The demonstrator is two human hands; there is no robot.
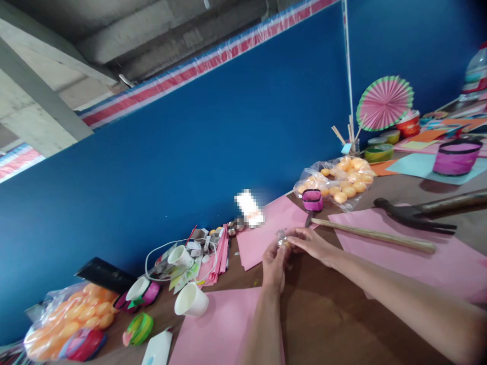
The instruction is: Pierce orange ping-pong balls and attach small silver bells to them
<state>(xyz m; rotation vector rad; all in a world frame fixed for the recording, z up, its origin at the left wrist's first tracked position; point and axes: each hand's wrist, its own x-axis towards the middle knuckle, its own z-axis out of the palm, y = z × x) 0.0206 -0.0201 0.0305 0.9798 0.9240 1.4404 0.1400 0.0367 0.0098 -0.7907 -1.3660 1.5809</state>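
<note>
Both hands, the left hand (pixel 274 263) and right hand (pixel 312 242), are pinching a tiny shiny thing (pixel 281 238), too small to tell which way it is pointing, with the hammer (pixel 373 235) lying at three o'clock.

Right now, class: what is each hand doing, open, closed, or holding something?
Left hand: fingers pinched shut on a small shiny object.
Right hand: fingertips closed on the same small shiny object.

Hammer (pixel 414 215) right of the hands; paper cup (pixel 191 300) left; stick (pixel 375 235) between
</note>
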